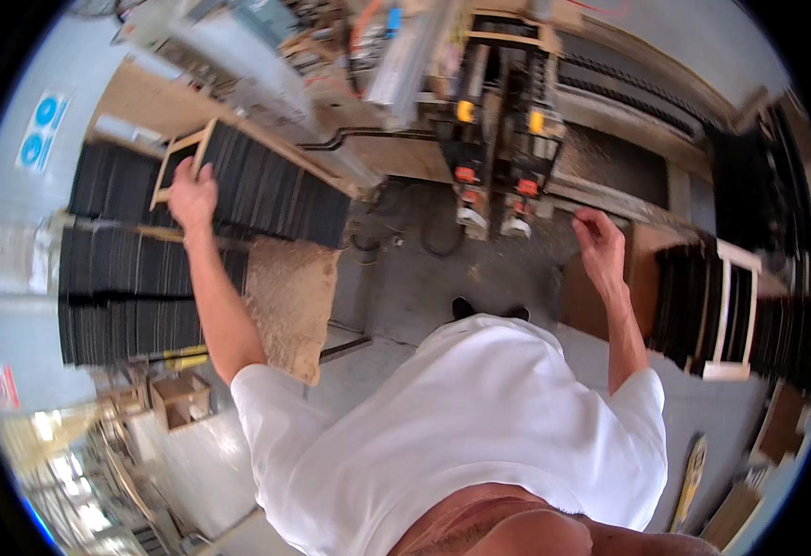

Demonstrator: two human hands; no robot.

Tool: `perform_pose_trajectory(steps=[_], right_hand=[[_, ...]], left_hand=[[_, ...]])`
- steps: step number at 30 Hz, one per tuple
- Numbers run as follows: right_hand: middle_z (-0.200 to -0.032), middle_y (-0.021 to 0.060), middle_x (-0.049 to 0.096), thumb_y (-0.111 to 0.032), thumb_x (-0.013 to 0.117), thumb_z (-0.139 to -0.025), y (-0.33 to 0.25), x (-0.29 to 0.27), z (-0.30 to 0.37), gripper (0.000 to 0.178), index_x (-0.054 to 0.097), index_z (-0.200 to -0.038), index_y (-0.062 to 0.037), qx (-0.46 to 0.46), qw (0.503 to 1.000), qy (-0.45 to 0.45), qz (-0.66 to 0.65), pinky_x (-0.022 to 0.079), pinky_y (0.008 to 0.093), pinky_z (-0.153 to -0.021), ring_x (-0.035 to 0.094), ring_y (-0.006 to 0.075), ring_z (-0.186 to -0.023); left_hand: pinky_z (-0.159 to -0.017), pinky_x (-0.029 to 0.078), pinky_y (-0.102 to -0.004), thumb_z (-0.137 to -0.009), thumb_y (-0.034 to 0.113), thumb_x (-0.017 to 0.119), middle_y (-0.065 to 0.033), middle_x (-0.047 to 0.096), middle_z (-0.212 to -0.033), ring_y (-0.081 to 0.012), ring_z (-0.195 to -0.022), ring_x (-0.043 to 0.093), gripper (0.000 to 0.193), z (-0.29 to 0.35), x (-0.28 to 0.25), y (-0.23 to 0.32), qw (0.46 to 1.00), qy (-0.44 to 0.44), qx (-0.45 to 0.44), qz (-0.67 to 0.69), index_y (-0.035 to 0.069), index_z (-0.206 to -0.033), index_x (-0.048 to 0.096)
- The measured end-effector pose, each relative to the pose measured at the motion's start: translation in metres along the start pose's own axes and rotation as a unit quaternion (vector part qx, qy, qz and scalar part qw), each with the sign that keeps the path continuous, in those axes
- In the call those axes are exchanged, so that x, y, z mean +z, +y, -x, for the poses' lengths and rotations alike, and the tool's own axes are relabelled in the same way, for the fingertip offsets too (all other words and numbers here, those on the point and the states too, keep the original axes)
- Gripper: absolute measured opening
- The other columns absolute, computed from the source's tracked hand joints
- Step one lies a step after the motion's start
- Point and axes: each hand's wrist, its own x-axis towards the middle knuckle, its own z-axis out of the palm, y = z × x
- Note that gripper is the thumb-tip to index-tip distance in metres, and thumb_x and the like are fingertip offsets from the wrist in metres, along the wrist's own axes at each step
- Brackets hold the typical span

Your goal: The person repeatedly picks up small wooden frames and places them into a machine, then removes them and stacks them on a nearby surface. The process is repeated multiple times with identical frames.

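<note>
Stacks of dark flat panels point(137, 250) fill the left side of the head view, laid in rows on a wooden pallet; a second batch of the same dark panels point(702, 296) stands on edge at the right. Between them sits the machine point(498, 139) with orange and yellow fittings, over a dusty concrete floor point(414, 278).

Pale wooden frame point(183, 157) rests on top of the left stack. The left hand point(192, 195) is extended to it, fingers curled over the frame's lower right rail; grip looks closed on the rail, though the fingertips are hidden. A similar pale frame point(729, 306) lies against the right-hand batch, untouched.

The right hand point(595, 236) hangs in the air near the machine, fingers loosely curled, holding nothing.

Judgement on handling: a one-handed grip at a corner rail will let the frame twist and drag across the panel edges. Lifting it clear before moving sideways, and bringing the free hand to the opposite rail, would keep it level.
</note>
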Motion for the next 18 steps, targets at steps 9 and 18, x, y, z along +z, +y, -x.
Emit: perform_pose_trajectory(steps=[9, 18], right_hand=[[-0.119, 0.0111, 0.063, -0.007, 0.071, -0.080, -0.097, -0.165, 0.038, 0.026, 0.064, -0.105, -0.0058, -0.113, 0.914, 0.160, 0.354, 0.047, 0.0382, -0.092, 0.059, 0.0317, -0.108], [-0.110, 0.0141, 0.064, -0.018, 0.064, -0.088, -0.054, -0.228, 0.097, 0.029, 0.056, -0.115, -0.0089, 0.172, 0.854, 0.189, 0.452, 0.048, 0.0424, -0.081, 0.061, 0.0345, -0.100]], left_hand=[[-0.082, 0.052, -0.0330, -0.095, 0.012, 0.058, -0.0126, 0.069, -0.101, -0.0203, -0.090, 0.064, 0.020, 0.107, -0.004, 0.168, 0.932, 0.154, 0.064, 0.321, -0.004, -0.105, 0.066], [-0.082, 0.050, -0.0253, -0.095, 0.015, 0.061, -0.0078, 0.068, -0.099, -0.0134, -0.091, 0.064, 0.023, 0.245, 0.141, 0.351, 0.723, -0.327, -0.034, 0.608, -0.003, -0.110, 0.064]])
